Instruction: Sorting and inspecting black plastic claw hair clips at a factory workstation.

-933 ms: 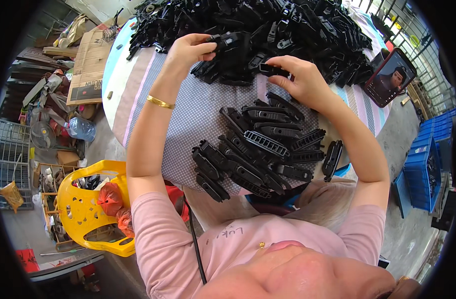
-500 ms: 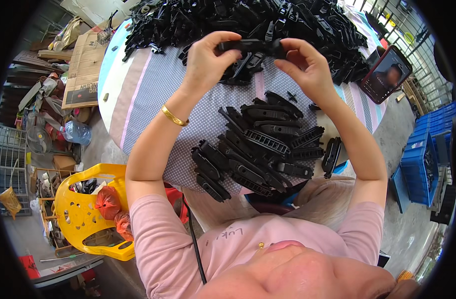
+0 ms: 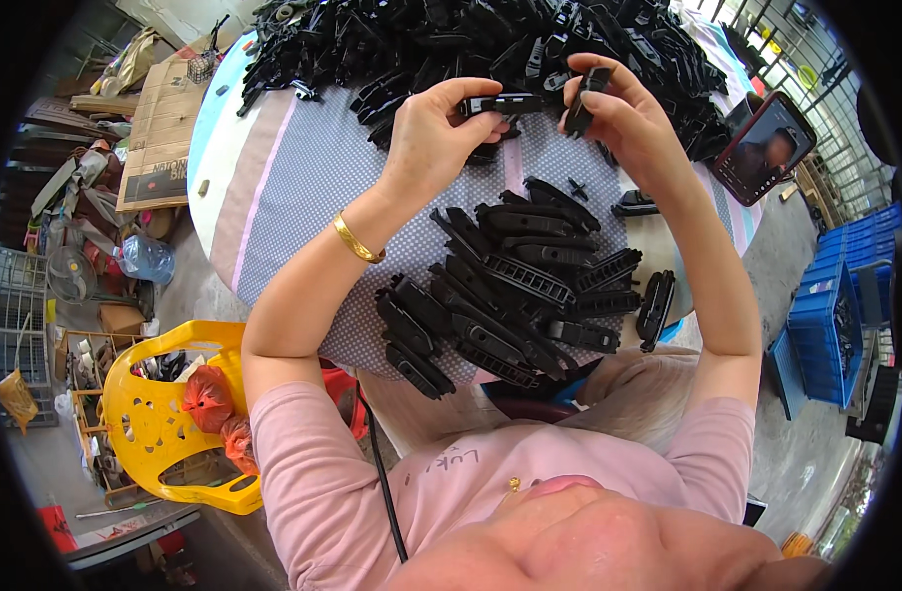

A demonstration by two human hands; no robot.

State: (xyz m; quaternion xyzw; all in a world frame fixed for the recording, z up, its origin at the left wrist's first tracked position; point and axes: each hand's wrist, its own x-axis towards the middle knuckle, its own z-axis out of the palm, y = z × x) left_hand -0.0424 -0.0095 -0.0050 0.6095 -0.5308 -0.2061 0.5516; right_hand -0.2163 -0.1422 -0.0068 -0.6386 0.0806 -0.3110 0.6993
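Observation:
My left hand (image 3: 439, 133) pinches a long black plastic part (image 3: 510, 103) between thumb and fingers, held almost level over the cloth. Between my right thumb and fingers another black plastic part (image 3: 587, 101) is held steeply upright; my right hand (image 3: 628, 113) is closed on it. The two parts are apart. Nearer to me lies a group of similar long black parts (image 3: 520, 286), some with ladder-like slots. A small black cross-shaped piece (image 3: 578, 189) lies beyond them, and one more part (image 3: 635, 204) rests near my right forearm.
A big heap of black plastic parts (image 3: 421, 49) covers the far side of the round cloth-covered table (image 3: 308, 197). A phone (image 3: 766, 148) stands at its right edge. Blue crates (image 3: 825, 335) stand right, a yellow plastic chair (image 3: 141, 419) left, and flattened cardboard (image 3: 162, 138) far left.
My hands held dark parts end to end in one line. Now they are separate: the right part is turned upright, and my left hand has shifted slightly right and nearer.

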